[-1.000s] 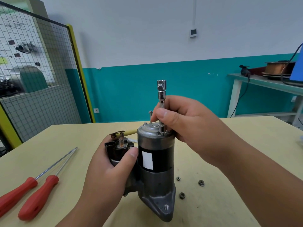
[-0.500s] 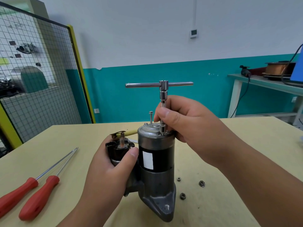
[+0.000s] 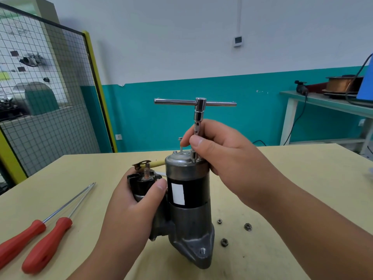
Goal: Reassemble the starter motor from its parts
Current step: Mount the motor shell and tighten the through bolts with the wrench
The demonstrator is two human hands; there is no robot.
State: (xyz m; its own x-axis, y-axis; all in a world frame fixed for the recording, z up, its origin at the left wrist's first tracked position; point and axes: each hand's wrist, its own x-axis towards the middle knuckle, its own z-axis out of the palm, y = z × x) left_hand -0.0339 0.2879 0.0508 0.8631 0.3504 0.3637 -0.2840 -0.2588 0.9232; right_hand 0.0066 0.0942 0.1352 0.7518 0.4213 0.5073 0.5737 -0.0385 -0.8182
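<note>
a starter motor (image 3: 187, 195) stood upright, nose down, near the middle of a pale table (image 3: 282, 178). it looked mostly rebuilt: the body, end cap (image 3: 181, 158) and solenoid (image 3: 143, 180) were joined. a long bolt (image 3: 180, 141) at the cap's far side stood proud, and three loose nuts (image 3: 247, 226) lay just right of the motor, so the fastening seemed unfinished. the left hand (image 3: 131, 209) gripped the solenoid, its thumb (image 3: 159, 183) curled across the front. the right hand (image 3: 222, 154) pinched the shaft of a t-handle socket wrench (image 3: 198, 114) narrowly between thumb and fingertips, with the socket seated on a fastener at the cap's near edge. two red-handled screwdrivers (image 3: 46, 239) lay to the left.
</note>
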